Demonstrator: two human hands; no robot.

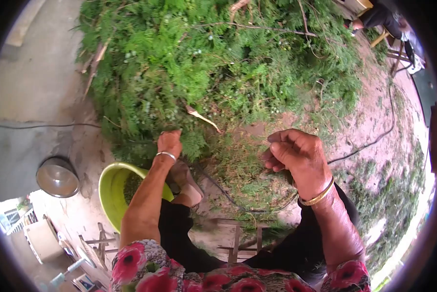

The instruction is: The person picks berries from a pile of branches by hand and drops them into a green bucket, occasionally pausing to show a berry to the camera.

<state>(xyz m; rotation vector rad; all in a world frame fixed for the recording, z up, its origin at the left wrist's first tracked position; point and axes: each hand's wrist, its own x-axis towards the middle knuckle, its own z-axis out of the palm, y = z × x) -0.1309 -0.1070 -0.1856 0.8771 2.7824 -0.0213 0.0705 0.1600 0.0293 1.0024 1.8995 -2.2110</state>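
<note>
My left hand (170, 143), with a silver bangle at the wrist, is closed at the near edge of a heap of feathery evergreen branches (179, 63). A leafy sprig (194, 144) sticks out beside its fingers, which partly hide the grip. My right hand (296, 153), wearing a gold-coloured bangle, is raised over the littered ground to the right. Its thumb and fingers curl together; whatever may be between them does not show. Under my left forearm stands a yellow-green bucket (110, 194) with small greenish bits inside. Pale round cones dot the branches.
A metal bowl (57, 177) sits on the ground at left. A dark cable (228, 197) crosses the ground ahead of my knees. A wooden stool or frame (235, 243) shows between my legs. Another person (381, 19) sits at the upper right.
</note>
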